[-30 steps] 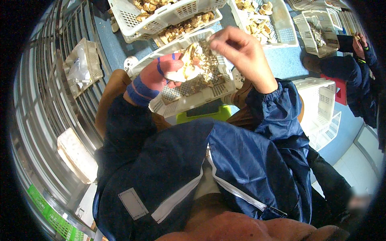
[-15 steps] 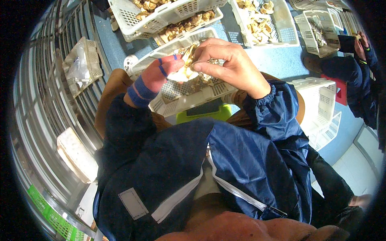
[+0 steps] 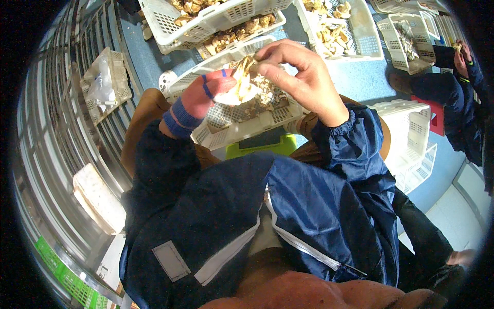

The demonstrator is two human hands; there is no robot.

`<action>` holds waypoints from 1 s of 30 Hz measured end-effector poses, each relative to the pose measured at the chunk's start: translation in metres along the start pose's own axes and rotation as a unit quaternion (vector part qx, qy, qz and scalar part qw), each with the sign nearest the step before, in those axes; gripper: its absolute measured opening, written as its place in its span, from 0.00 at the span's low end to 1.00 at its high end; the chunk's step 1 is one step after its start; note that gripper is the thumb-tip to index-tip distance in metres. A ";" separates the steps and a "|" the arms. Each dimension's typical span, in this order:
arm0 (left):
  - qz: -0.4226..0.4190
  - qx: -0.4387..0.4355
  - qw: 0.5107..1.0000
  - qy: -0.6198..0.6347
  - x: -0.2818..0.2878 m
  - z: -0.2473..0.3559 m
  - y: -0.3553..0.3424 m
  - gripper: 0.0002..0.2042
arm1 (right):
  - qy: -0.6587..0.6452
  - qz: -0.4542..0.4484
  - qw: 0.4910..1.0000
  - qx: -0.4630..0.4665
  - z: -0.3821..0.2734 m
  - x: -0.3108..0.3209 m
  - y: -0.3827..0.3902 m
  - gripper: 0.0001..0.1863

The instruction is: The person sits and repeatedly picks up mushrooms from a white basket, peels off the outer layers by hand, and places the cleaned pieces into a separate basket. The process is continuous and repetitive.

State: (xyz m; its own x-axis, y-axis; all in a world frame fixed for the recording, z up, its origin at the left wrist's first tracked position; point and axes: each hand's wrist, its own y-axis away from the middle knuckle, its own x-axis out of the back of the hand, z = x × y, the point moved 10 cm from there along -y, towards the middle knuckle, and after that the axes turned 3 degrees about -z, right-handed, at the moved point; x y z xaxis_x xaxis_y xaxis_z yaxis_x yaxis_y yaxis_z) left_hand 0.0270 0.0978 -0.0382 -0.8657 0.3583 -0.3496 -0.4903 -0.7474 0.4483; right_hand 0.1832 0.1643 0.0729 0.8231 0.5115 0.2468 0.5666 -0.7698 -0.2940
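Note:
My left hand point(image 3: 199, 97), in a pink glove with blue bands, grips a pale mushroom point(image 3: 242, 90) with a brown, ragged upper edge. The fingers of my bare right hand point(image 3: 301, 72) are bent, and thumb and forefinger pinch the mushroom's upper brown edge. Both hands are over a white perforated crate point(image 3: 242, 133) between my knees. Small pale and brown scraps point(image 3: 270, 95) lie in that crate, below the mushroom. The far part of the crate is partly hidden by my hands.
Ahead stand crates of brown mushrooms point(image 3: 236, 33) and a crate of pale pieces point(image 3: 332, 38). Metal rails point(image 3: 67, 129) run along my left, holding a small basket point(image 3: 121, 85). Stacked white crates point(image 3: 406, 134) stand at my right. Another person's hand point(image 3: 461, 56) shows far right. Beneath me is something lime green point(image 3: 262, 148).
My right hand has shifted slightly up and to the right along the mushroom, uncovering more of the scraps in the crate. The left hand stays nearly still.

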 end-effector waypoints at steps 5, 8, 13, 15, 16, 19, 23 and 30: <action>-0.016 -0.006 0.999 -0.029 -0.020 0.022 0.005 0.16 | -0.003 -0.068 0.998 0.009 -0.001 -0.014 0.005 0.06; -0.045 -0.027 0.996 -0.078 -0.020 0.016 0.003 0.16 | 0.001 -0.077 0.997 -0.016 0.002 -0.019 0.004 0.06; -0.024 -0.022 0.996 -0.079 -0.030 0.020 0.004 0.18 | 0.039 -0.058 0.996 -0.061 0.013 -0.017 0.008 0.06; -0.044 0.007 0.999 0.003 -0.025 0.013 0.003 0.28 | 0.013 -0.027 0.996 -0.089 0.016 -0.011 0.009 0.07; -0.058 0.020 0.997 0.044 -0.026 0.011 0.002 0.33 | -0.004 -0.003 0.994 -0.108 0.022 -0.005 0.010 0.07; -0.067 0.048 0.996 0.034 -0.030 0.013 0.005 0.35 | -0.044 0.051 0.986 -0.154 0.041 0.011 0.013 0.08; -0.055 0.035 0.998 -0.016 -0.029 0.020 0.009 0.33 | -0.091 -0.025 0.985 -0.141 0.030 -0.005 0.013 0.05; -0.058 0.002 0.994 -0.088 -0.034 0.033 0.006 0.32 | -0.008 -0.064 0.998 -0.005 0.001 -0.015 0.006 0.05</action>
State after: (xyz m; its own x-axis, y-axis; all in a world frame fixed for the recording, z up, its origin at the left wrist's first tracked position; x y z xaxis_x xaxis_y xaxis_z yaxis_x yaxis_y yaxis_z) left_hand 0.0500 0.0997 0.0034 -0.8075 0.5341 -0.2506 -0.5879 -0.6937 0.4162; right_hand 0.1744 0.1523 0.0670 0.7442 0.6126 0.2662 0.6671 -0.7013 -0.2513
